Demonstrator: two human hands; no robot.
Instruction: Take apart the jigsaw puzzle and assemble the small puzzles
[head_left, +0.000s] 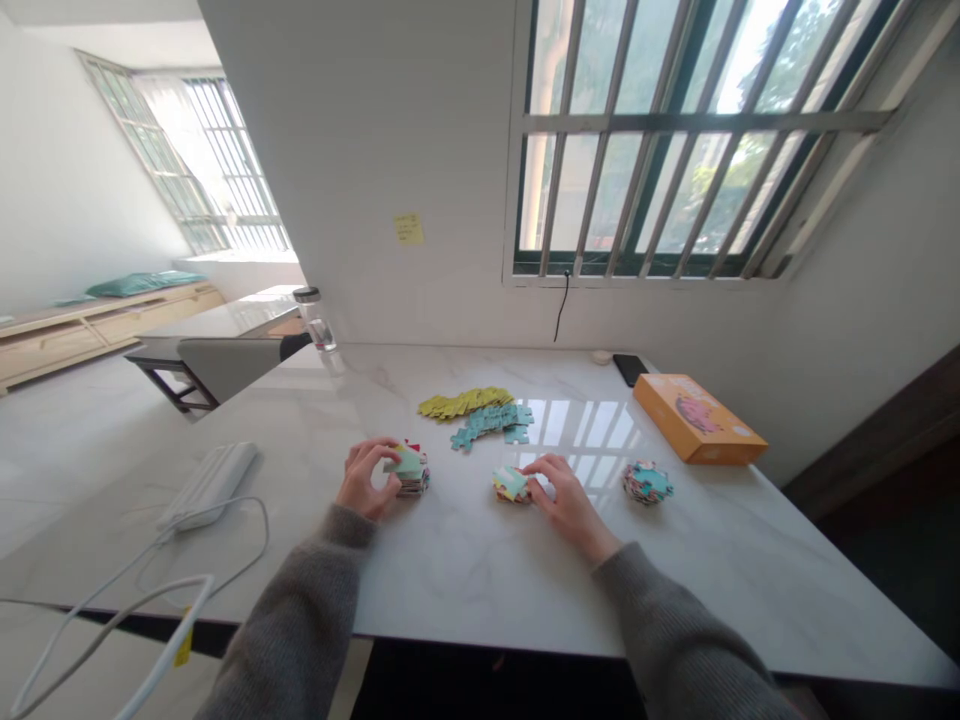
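My left hand (366,478) curls around a stack of jigsaw pieces (414,474), with a pale green piece on top. My right hand (566,498) grips a smaller stack of jigsaw pieces (511,484) at its fingertips. To the right of that hand lies a loose pile of teal and pink pieces (646,483). Farther back on the table are a row of yellow pieces (461,403) and a group of interlocked teal pieces (491,424). All of these rest on a white marble table (465,590).
An orange puzzle box (697,418) lies at the right, with a black phone (630,368) behind it. A glass bottle (316,322) stands at the far left corner. A white plastic device (206,485) with a white cable (161,600) lies at the left.
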